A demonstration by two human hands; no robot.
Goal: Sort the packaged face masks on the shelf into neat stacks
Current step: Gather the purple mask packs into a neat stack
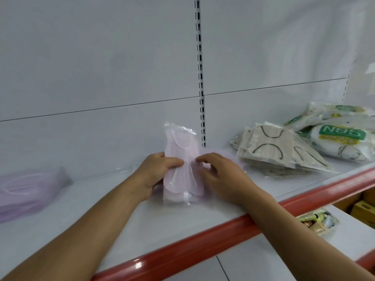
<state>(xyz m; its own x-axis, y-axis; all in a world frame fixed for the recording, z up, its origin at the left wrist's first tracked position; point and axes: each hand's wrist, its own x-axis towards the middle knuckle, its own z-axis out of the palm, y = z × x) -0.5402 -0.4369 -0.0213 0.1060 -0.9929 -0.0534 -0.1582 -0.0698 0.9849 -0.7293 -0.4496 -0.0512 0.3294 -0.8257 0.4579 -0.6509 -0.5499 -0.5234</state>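
Forearms [97, 216] over shelf [67, 209], left hand [156, 173] clamped on pink mask packet [180, 179] (upright); right hand [223, 175] pinching it.

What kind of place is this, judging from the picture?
Probably a shop: a white shelf with a red front edge, a slotted upright behind, and a pile of beige packaged masks on it.

— What escapes us here?
— The lilac mask pack [26, 191] is blurred and cut by the left edge; the green-and-white packs [343, 134] run off the right.
— And our hands?
— Our left hand [156, 173] hides its fingers behind the pink mask pack [182, 179].
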